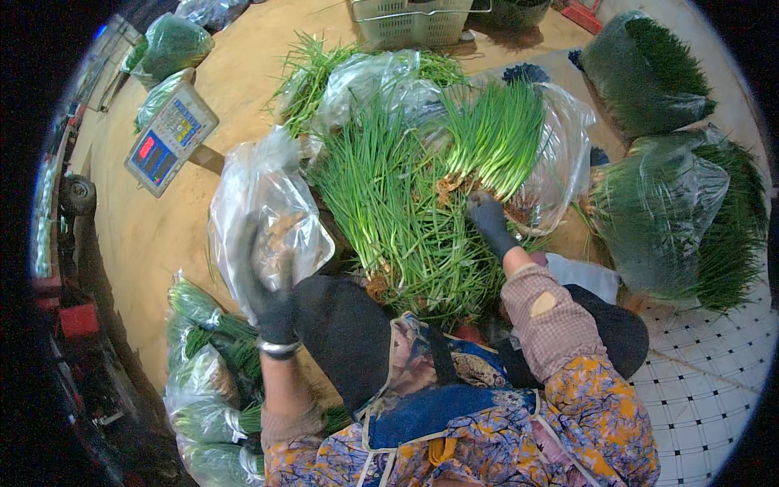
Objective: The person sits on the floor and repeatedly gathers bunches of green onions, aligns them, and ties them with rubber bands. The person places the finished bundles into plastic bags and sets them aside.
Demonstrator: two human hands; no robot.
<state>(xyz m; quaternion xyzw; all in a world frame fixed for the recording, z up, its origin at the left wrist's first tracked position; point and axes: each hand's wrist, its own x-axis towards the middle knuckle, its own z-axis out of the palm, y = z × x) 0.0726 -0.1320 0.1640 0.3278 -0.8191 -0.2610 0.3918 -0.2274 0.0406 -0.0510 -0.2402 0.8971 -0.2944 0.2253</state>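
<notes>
My left hand (pixel 268 286), in a dark glove and blurred, is raised over a clear plastic bag (pixel 243 182) on the scale's pan; its fingers are apart and hold nothing. My right hand (pixel 488 222), also gloved, is at the root end of a bunch of green onions (pixel 496 134), whose green tops point away from me. Whether its fingers grip the roots I cannot tell. Between the hands a large heap of loose green onions (pixel 389 201) lies before my lap, partly on more clear plastic. An open clear bag (pixel 566 152) is just right of the bunch.
A digital scale display (pixel 171 139) stands at the left. Bagged greens (pixel 210 420) lie at lower left, and large bags of green onions (pixel 654 213) stand at the right. A plastic crate (pixel 414 24) is at the top. A small wheel (pixel 78 193) shows at the far left.
</notes>
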